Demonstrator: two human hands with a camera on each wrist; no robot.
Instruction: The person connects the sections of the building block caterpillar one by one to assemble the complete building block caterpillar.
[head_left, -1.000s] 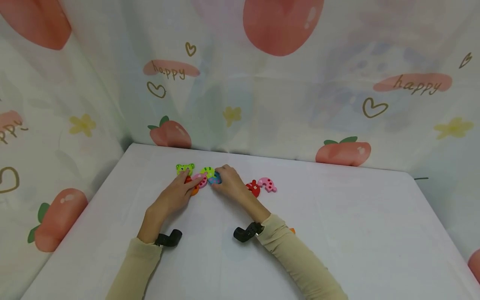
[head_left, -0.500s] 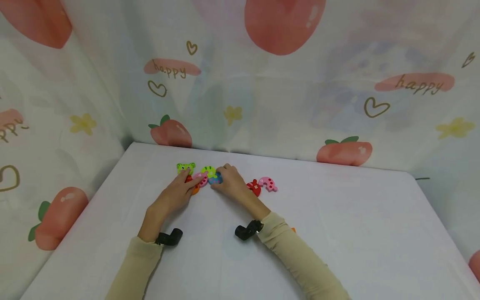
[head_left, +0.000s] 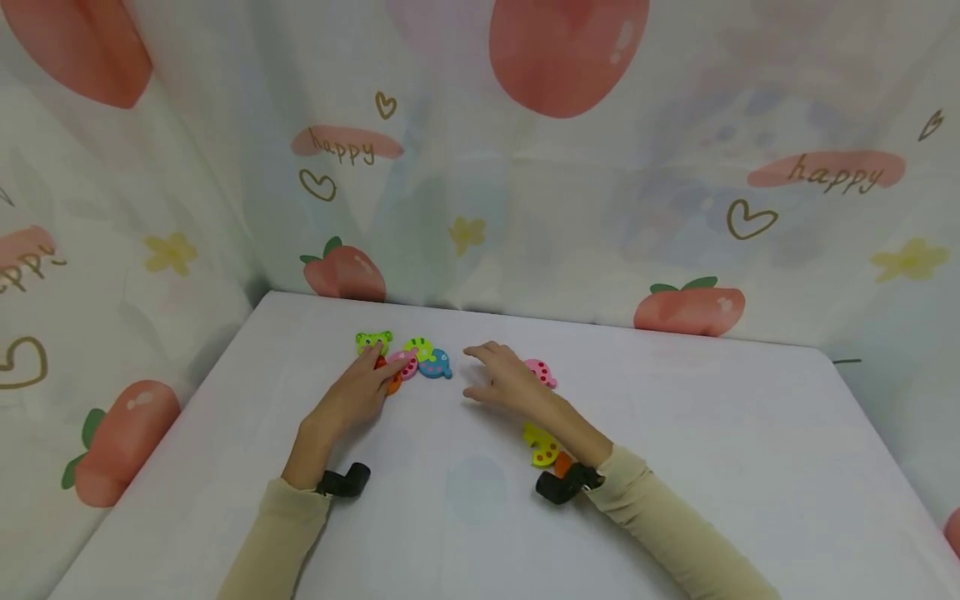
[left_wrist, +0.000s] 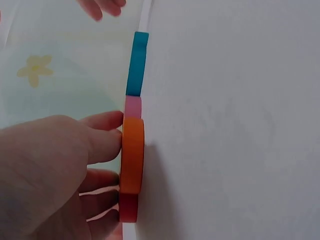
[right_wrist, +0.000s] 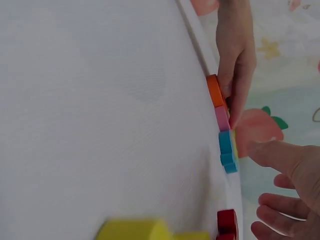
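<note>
My left hand (head_left: 351, 393) rests with extended fingers on a chain of small painted puzzle pieces. The chain runs from a green piece with a frog-like face (head_left: 364, 340) through a red piece (left_wrist: 129, 207), an orange piece (left_wrist: 133, 155) and a pink spotted piece (head_left: 407, 367). A green striped piece (head_left: 417, 347) and a blue piece (head_left: 435, 365) lie at its right end, side by side. My right hand (head_left: 513, 385) is just right of the blue piece, apart from it, thumb and fingers spread with nothing between them.
Another pink spotted piece (head_left: 541, 372) lies behind my right hand. A yellow spotted piece (head_left: 545, 448) and an orange piece (head_left: 562, 464) are beside my right wrist. In the right wrist view a red piece (right_wrist: 227, 224) stands near that hand. A printed curtain (head_left: 570, 208) hangs behind the table.
My right hand has let go of the blue piece and moved right, leaving it at the chain's end. The yellow piece is now uncovered. My left hand stays on the chain.
</note>
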